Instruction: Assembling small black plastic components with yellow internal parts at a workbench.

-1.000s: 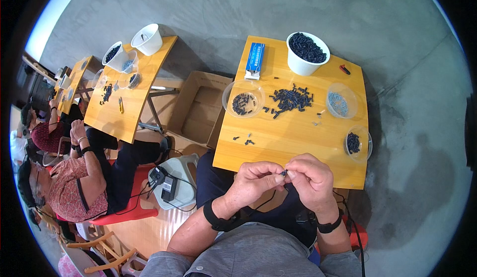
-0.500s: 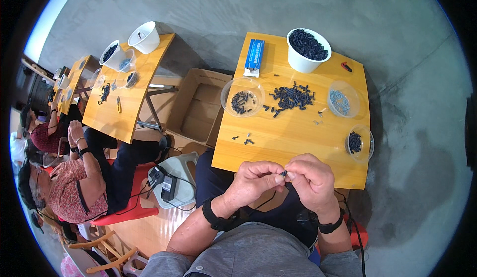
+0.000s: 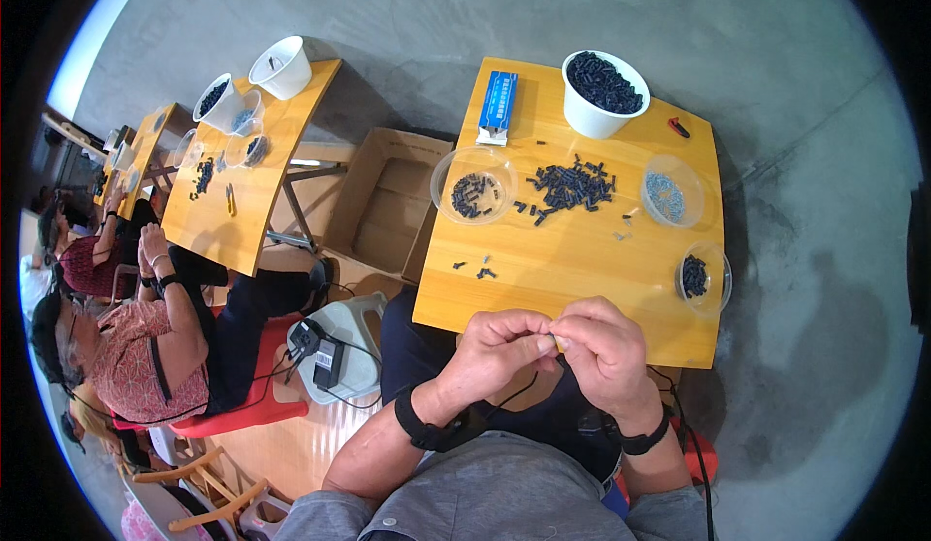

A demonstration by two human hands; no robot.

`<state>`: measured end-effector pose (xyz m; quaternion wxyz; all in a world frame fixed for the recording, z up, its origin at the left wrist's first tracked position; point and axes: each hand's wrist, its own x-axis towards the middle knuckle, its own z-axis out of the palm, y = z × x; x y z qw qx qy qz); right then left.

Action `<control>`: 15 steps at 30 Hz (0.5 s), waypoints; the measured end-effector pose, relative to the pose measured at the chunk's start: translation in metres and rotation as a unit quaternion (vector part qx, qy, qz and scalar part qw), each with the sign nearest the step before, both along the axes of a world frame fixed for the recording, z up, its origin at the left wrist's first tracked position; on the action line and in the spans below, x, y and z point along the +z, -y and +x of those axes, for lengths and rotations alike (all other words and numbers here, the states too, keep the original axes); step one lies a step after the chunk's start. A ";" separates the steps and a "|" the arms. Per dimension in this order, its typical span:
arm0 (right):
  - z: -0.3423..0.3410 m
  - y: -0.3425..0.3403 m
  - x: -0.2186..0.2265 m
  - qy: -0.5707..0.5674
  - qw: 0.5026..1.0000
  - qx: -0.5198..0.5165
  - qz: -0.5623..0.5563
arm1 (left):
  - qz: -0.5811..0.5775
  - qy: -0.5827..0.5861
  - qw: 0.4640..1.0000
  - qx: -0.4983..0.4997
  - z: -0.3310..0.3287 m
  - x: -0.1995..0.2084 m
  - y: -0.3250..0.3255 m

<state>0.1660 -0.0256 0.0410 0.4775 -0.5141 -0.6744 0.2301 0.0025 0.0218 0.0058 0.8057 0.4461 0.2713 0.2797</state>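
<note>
My left hand (image 3: 497, 350) and my right hand (image 3: 603, 345) meet above the near edge of the wooden table (image 3: 582, 260), fingertips pinched together. Between them is a small black plastic piece, now almost wholly covered by thumbs and fingers. Beyond my hands lies a loose heap of small black plastic pieces (image 3: 572, 186). Left of the heap, a clear round tub (image 3: 442, 192) holds more dark pieces. On the right stand a clear tub of small silvery screws (image 3: 664, 198) and another clear tub (image 3: 720, 279) with black pieces. A few bits (image 3: 486, 272) lie nearer me.
At the back stand a white bucket (image 3: 592, 122) full of black pieces, a blue box (image 3: 497, 105) and a red-and-black tool (image 3: 679, 128). An open cardboard box (image 3: 341, 219) sits left of the table. A seated person (image 3: 145, 352) is farther left, beside a stool (image 3: 359, 371) holding cabled devices.
Both hands stay in nearly the same place. My fingers have closed further over the small black piece, which showed more clearly before. The view has shifted slightly.
</note>
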 end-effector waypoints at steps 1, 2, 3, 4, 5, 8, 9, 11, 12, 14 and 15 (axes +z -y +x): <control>0.000 0.000 -0.001 0.001 1.000 0.001 0.000 | -0.001 0.000 1.000 0.000 0.001 0.000 0.000; 0.000 0.000 -0.002 0.001 1.000 0.002 -0.001 | 0.001 -0.008 1.000 -0.001 0.001 0.000 0.000; 0.001 0.000 -0.004 -0.002 1.000 0.002 -0.004 | 0.002 -0.016 1.000 -0.003 0.001 0.000 0.000; 0.001 0.001 -0.005 -0.006 1.000 0.002 -0.008 | 0.001 -0.016 1.000 -0.003 0.001 0.000 0.000; 0.002 0.002 -0.005 -0.005 1.000 0.002 -0.009 | 0.002 -0.014 1.000 -0.006 0.003 0.000 0.000; 0.004 0.003 -0.007 0.001 1.000 0.002 -0.017 | 0.003 -0.013 1.000 -0.011 0.006 -0.001 0.002; 0.005 0.004 -0.007 0.002 1.000 -0.001 -0.023 | 0.003 -0.015 1.000 -0.012 0.007 -0.002 0.002; 0.009 0.004 -0.007 0.003 1.000 -0.003 -0.028 | -0.005 -0.016 1.000 -0.014 0.008 -0.002 0.001; 0.012 0.002 -0.007 -0.016 0.999 0.011 -0.037 | -0.012 -0.017 1.000 -0.015 0.008 -0.002 0.000; 0.013 0.002 -0.010 -0.034 0.998 0.024 -0.044 | -0.032 -0.008 0.999 -0.007 0.010 0.003 -0.002; 0.011 0.004 -0.014 -0.115 0.991 -0.004 -0.063 | -0.052 0.002 0.999 0.000 0.011 0.004 -0.002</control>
